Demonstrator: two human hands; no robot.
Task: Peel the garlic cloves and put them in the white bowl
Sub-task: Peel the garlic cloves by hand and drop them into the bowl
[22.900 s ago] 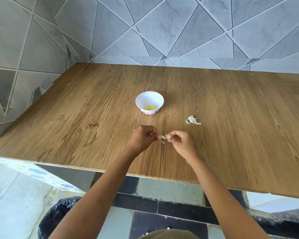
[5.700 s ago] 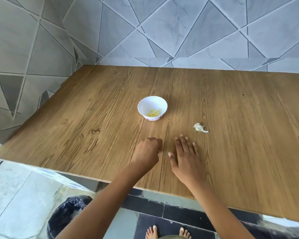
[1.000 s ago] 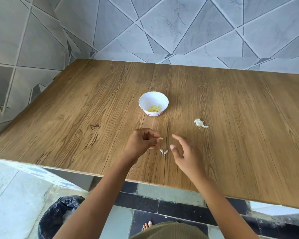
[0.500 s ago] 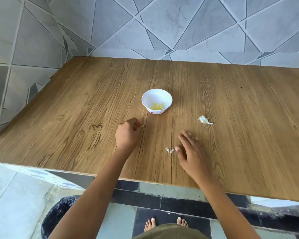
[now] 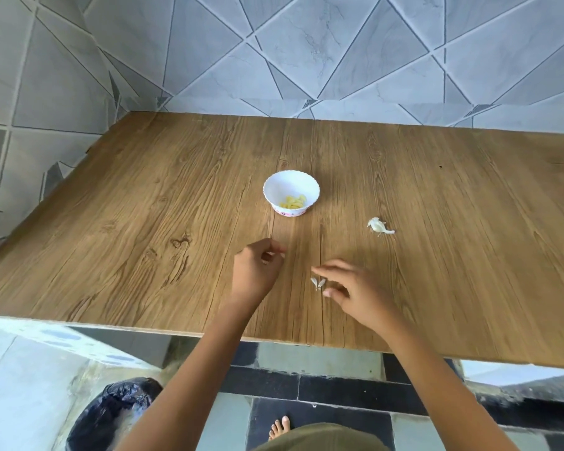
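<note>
The white bowl (image 5: 291, 182) stands mid-table with several peeled yellow cloves (image 5: 293, 202) inside. My left hand (image 5: 258, 271) hovers in front of it with fingers curled toward the thumb; I cannot make out whether a clove sits between the fingertips. My right hand (image 5: 352, 288) is spread low over the table, its forefinger and thumb either side of two small pieces of garlic skin (image 5: 318, 283) without closing on them. An unpeeled piece of garlic (image 5: 380, 226) lies to the right of the bowl.
The wooden table (image 5: 144, 222) meets grey tiled walls at the back and left. A bin lined with a black bag (image 5: 111, 415) stands on the floor below the table's near edge, left of my bare foot (image 5: 279, 429).
My left hand, which pinched a peeled clove, has drawn back a little toward me and to the right. My right hand has lowered its thumb and forefinger around the skins.
</note>
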